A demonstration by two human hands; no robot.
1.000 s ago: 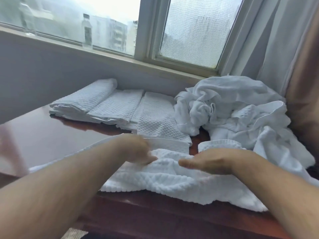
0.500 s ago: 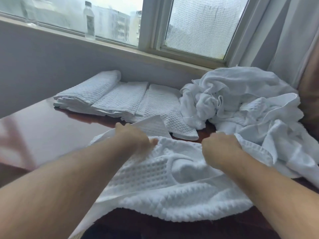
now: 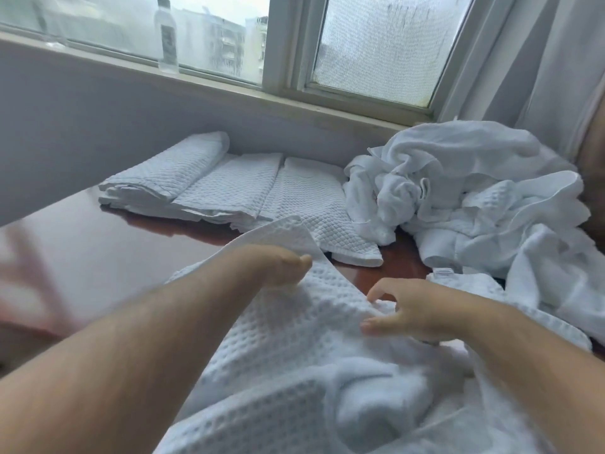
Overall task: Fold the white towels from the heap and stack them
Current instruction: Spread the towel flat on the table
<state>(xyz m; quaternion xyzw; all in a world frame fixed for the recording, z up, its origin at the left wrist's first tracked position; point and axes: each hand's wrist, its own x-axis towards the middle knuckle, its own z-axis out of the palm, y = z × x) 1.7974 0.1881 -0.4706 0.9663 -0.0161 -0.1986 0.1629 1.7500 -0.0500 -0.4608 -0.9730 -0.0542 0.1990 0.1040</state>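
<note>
The left hand (image 3: 275, 263) pinches the waffle towel (image 3: 294, 355) by its raised edge, likely to square it for folding. The right hand (image 3: 422, 309), fingers spread, rests on it, seemingly to steady it.

white waffle towel (image 3: 294, 339), reddish-brown (glossy) table (image 3: 108, 244)

this is looking like a hotel room: white towels (image 3: 229, 185) are lying on a polished table (image 3: 114, 247) beside a curtained window (image 3: 376, 50).
</note>
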